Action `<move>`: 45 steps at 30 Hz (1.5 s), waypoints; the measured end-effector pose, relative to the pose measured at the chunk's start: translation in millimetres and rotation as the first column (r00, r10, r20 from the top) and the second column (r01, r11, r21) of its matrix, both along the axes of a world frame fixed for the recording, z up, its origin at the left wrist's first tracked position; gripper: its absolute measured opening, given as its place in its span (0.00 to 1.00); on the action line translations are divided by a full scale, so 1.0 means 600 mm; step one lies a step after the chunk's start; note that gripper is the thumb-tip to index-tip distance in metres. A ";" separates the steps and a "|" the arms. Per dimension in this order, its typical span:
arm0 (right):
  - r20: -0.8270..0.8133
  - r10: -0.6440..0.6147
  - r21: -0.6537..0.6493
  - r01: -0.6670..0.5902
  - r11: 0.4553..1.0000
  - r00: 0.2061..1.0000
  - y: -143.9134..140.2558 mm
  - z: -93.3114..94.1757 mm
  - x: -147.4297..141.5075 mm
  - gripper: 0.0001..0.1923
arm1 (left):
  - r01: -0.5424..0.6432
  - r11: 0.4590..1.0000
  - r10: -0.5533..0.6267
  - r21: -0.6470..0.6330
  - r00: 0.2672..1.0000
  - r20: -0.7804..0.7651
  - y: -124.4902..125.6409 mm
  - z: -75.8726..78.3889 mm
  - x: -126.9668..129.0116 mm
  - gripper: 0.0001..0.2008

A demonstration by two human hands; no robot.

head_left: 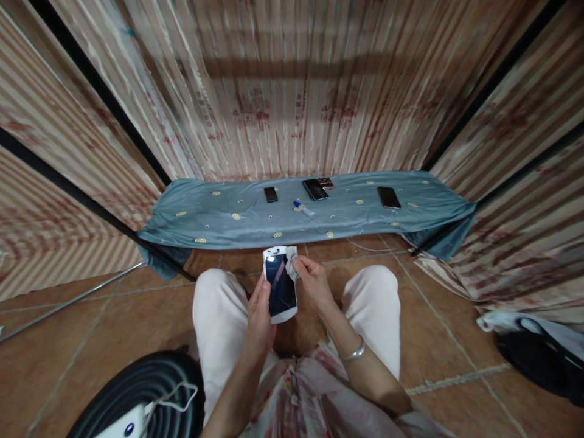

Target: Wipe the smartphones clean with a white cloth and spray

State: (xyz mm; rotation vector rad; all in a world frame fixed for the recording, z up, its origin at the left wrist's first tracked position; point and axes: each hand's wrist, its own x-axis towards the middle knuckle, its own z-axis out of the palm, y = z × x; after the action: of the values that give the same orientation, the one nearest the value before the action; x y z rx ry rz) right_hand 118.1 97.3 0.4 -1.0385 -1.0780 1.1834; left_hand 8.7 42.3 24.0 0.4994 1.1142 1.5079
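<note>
Between my knees is a white smartphone [281, 298] with a dark screen, tilted up toward me. My left hand [261, 307] is wrapped round its left edge, thumb at the front. Pinched in my right hand [311, 278] is a crumpled pale grey cloth [291, 266], which lies against the upper right of the phone. A light reflection shows on the glass. The fingers of my left hand behind the phone are hidden.
Ahead stands a low shelf under a blue-green cloth [205, 213]. On it lie a small dark phone [271, 194], a black device [315, 189], a small bottle with a blue cap [305, 209] and a dark tablet-like device [389, 197]. Black poles and striped curtains surround it.
</note>
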 end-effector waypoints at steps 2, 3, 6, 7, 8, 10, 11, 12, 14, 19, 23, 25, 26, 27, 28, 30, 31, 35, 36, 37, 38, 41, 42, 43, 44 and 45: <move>0.002 0.015 0.000 -0.015 1.000 1.000 -0.003 0.006 -0.004 0.21 | -0.015 1.000 0.015 0.000 1.000 -0.007 0.003 0.003 -0.002 0.23; 0.005 0.025 -0.001 -0.025 1.000 1.000 -0.006 0.008 -0.006 0.21 | -0.013 1.000 0.013 -0.001 1.000 -0.007 0.005 0.006 -0.004 0.23; 0.017 0.054 -0.013 -0.054 0.998 0.998 -0.021 0.009 -0.013 0.20 | -0.011 1.000 0.011 -0.004 1.000 -0.005 0.013 0.020 -0.010 0.24; 0.020 0.062 -0.018 -0.062 0.998 0.998 -0.027 0.008 -0.015 0.20 | -0.017 1.000 0.017 0.002 1.000 -0.009 0.017 0.025 -0.012 0.24; 0.023 0.068 -0.022 -0.068 0.997 0.997 -0.033 0.005 -0.017 0.20 | -0.027 1.000 0.028 0.014 0.999 -0.017 0.021 0.030 -0.014 0.24; 0.025 0.080 -0.031 -0.079 0.996 0.996 -0.046 -0.002 -0.020 0.21 | -0.043 0.998 0.045 0.050 0.998 -0.045 0.029 0.037 -0.019 0.25; 0.024 0.086 -0.037 -0.085 0.996 0.996 -0.052 -0.006 -0.022 0.21 | -0.044 0.997 0.047 0.066 0.997 -0.056 0.033 0.039 -0.021 0.25; 0.023 0.091 -0.044 -0.089 0.995 0.996 -0.058 -0.010 -0.024 0.21 | -0.044 0.996 0.049 0.079 0.997 -0.059 0.037 0.041 -0.023 0.25; 0.007 0.093 -0.064 -0.092 0.994 0.996 -0.068 -0.019 -0.029 0.22 | -0.046 0.993 0.049 0.105 0.998 -0.031 0.044 0.042 -0.026 0.24; -0.150 0.062 -0.173 -0.088 0.981 0.987 -0.081 -0.027 -0.044 0.22 | -0.040 0.978 0.038 0.205 0.999 0.017 0.058 0.039 -0.023 0.21; -0.270 0.009 -0.230 -0.074 0.970 0.963 -0.082 -0.026 -0.055 0.22 | -0.030 0.973 0.028 0.230 1.000 0.013 0.064 0.035 -0.016 0.23; -0.281 0.001 -0.233 -0.070 0.970 0.960 -0.082 -0.025 -0.060 0.20 | -0.046 0.972 0.048 0.229 0.999 -0.002 0.066 0.030 -0.013 0.23; -0.281 0.003 -0.231 -0.071 0.970 0.960 -0.082 -0.025 -0.062 0.20 | -0.061 0.973 0.068 0.224 0.997 -0.024 0.066 0.027 -0.013 0.23; -0.282 0.008 -0.229 -0.076 0.970 0.959 -0.082 -0.025 -0.065 0.19 | -0.077 0.974 0.092 0.215 0.994 -0.059 0.067 0.023 -0.013 0.23; -0.283 0.015 -0.227 -0.082 0.970 0.959 -0.081 -0.024 -0.067 0.18 | -0.095 0.974 0.118 0.205 0.988 -0.104 0.067 0.020 -0.013 0.23; -0.279 0.027 -0.226 -0.093 0.970 0.960 -0.081 -0.023 -0.073 0.17 | -0.122 0.974 0.159 0.191 0.967 -0.198 0.067 0.013 -0.014 0.22; -0.272 0.032 -0.227 -0.096 0.969 0.962 -0.081 -0.022 -0.075 0.16 | -0.126 0.974 0.170 0.191 0.958 -0.233 0.066 0.010 -0.015 0.22; -0.232 0.058 -0.205 -0.107 0.973 0.971 -0.082 -0.022 -0.080 0.16 | -0.132 0.975 0.179 0.176 0.941 -0.288 0.066 0.007 -0.019 0.23; -0.220 0.062 -0.193 -0.106 0.975 0.974 -0.082 -0.024 -0.079 0.16 | -0.134 0.976 0.177 0.171 0.946 -0.271 0.066 0.007 -0.020 0.23; -0.209 0.058 -0.183 -0.098 0.978 0.976 -0.082 -0.027 -0.076 0.16 | -0.129 0.978 0.166 0.166 0.958 -0.235 0.067 0.007 -0.021 0.24; -0.198 0.052 -0.177 -0.088 0.980 0.979 -0.081 -0.031 -0.073 0.16 | -0.118 0.979 0.148 0.164 0.971 -0.186 0.068 0.007 -0.022 0.24; -0.193 0.042 -0.177 -0.077 0.981 0.980 -0.077 -0.042 -0.057 0.17 | -0.049 0.985 0.058 0.165 0.997 -0.049 0.068 0.006 -0.025 0.26; -0.206 0.051 -0.180 -0.089 0.980 0.977 -0.076 -0.044 -0.052 0.17 | -0.026 0.986 0.029 0.165 0.999 -0.015 0.066 0.006 -0.025 0.26; -0.220 0.062 -0.184 -0.104 0.977 0.974 -0.074 -0.046 -0.047 0.17 | -0.006 0.987 0.003 0.164 1.000 0.016 0.064 0.006 -0.026 0.26; -0.233 0.073 -0.185 -0.118 0.976 0.970 -0.072 -0.045 -0.042 0.17 | 0.018 0.987 -0.026 0.161 0.998 0.051 0.061 0.005 -0.026 0.25; -0.245 0.080 -0.187 -0.128 0.974 0.966 -0.070 -0.044 -0.038 0.17 | 0.043 0.987 -0.056 0.156 0.995 0.081 0.057 0.005 -0.026 0.25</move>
State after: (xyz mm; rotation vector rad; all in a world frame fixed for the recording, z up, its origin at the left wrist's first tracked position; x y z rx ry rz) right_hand 95.3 55.5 -26.1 -0.9735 -0.8468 1.4861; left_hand -6.7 76.5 27.2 0.5598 0.9177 1.5644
